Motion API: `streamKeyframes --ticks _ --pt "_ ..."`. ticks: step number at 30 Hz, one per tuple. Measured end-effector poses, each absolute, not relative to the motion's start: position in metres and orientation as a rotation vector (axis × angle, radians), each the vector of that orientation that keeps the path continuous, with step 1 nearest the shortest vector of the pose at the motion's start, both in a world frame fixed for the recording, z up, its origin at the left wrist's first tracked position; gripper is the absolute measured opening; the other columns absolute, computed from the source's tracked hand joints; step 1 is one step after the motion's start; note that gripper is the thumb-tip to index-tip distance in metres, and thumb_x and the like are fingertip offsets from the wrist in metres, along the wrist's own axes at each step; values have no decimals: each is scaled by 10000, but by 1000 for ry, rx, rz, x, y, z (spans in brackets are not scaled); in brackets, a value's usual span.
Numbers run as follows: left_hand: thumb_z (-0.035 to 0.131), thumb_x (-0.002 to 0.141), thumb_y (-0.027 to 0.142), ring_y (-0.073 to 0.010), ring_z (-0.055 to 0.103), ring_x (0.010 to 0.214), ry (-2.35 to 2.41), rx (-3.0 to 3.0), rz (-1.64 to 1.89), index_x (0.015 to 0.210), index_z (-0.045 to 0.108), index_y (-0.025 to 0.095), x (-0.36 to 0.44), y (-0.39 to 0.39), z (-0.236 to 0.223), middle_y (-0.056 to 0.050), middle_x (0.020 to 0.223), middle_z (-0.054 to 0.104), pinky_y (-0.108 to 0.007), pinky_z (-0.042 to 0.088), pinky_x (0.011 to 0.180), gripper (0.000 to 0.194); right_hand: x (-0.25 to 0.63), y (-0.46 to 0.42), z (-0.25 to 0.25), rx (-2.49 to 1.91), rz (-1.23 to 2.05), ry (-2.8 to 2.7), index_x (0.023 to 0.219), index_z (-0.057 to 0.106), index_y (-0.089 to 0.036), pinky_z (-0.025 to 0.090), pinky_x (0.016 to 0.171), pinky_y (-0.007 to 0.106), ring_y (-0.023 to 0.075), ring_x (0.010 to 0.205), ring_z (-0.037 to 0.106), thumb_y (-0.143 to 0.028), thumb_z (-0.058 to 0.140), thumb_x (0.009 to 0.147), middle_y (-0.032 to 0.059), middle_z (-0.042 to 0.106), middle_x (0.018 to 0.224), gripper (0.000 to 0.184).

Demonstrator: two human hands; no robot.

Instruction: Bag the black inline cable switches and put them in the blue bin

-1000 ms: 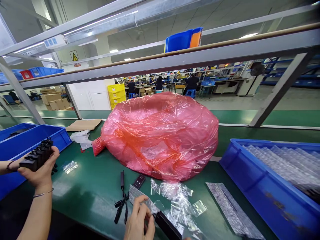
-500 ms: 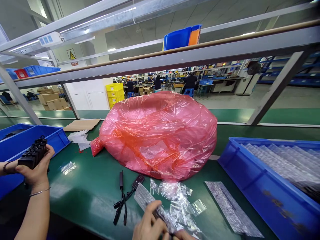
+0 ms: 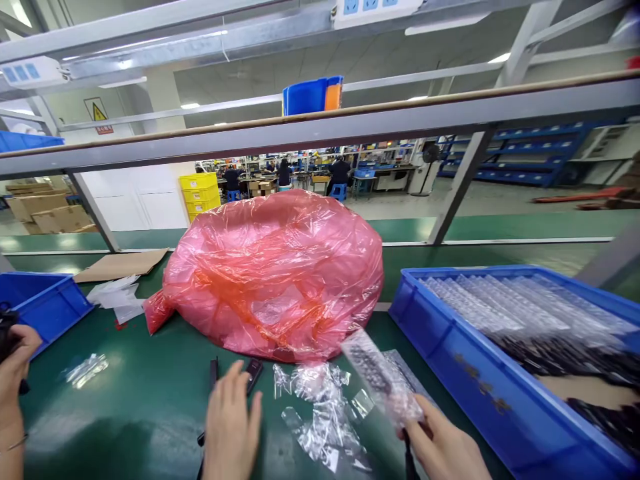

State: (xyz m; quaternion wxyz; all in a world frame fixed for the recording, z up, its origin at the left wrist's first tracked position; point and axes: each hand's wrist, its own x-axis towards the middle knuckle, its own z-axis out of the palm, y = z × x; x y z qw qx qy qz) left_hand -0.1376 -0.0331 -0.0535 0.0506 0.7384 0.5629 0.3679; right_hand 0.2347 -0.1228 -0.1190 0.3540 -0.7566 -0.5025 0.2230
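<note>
My left hand lies flat on the green table, fingers stretched out, open, over a black cable with a small black plug just beyond the fingertips. My right hand is closed on the lower end of a bubble-wrap pouch with something dark inside, held tilted above the table. Loose clear plastic bags lie between my hands. At the far left edge, a co-worker's hand holds black parts.
A big pink plastic bag bulges in the middle of the green table. A blue crate with bubble pouches stands on the right, another blue crate on the left. Cardboard lies behind. A metal rack frame runs overhead.
The view has swung right. My right hand has lifted the bubble pouch up and to the right. My left hand let go of it and now lies flat over the cable.
</note>
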Motion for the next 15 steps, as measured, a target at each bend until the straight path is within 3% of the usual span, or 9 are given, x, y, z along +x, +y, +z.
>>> streamKeyframes --ticks 4,6,11,15 --pt "438 1008 408 -409 612 1164 2081 2241 803 1310 565 20 -132 -11 -86 -282 1329 608 -565 517 940 507 266 -113 -148 -2073 588 -1228 749 530 -279 491 556 309 221 499 662 -500 320 906 5 678 592 342" --pt "332 1017 350 -404 637 1156 2229 2170 591 1343 514 -10 -141 -1 -91 -278 1308 631 -499 539 887 519 273 -109 -159 -2089 554 -1221 778 543 -283 499 555 336 251 534 690 -536 312 884 23 704 619 359" --pt "329 991 330 -285 753 900 2145 1979 528 1278 545 160 -156 -1 -79 -123 1195 741 -352 546 709 398 298 -115 -163 -2141 472 -1201 865 570 -269 537 569 409 323 578 722 -551 328 822 86 739 654 374" --pt "451 949 409 -267 755 889 2161 1982 793 1285 569 247 -162 -22 -50 -58 1146 754 -307 531 663 391 314 -134 -155 -2109 204 -1290 1118 630 -173 606 690 432 359 877 773 -489 360 815 185 774 1044 514"
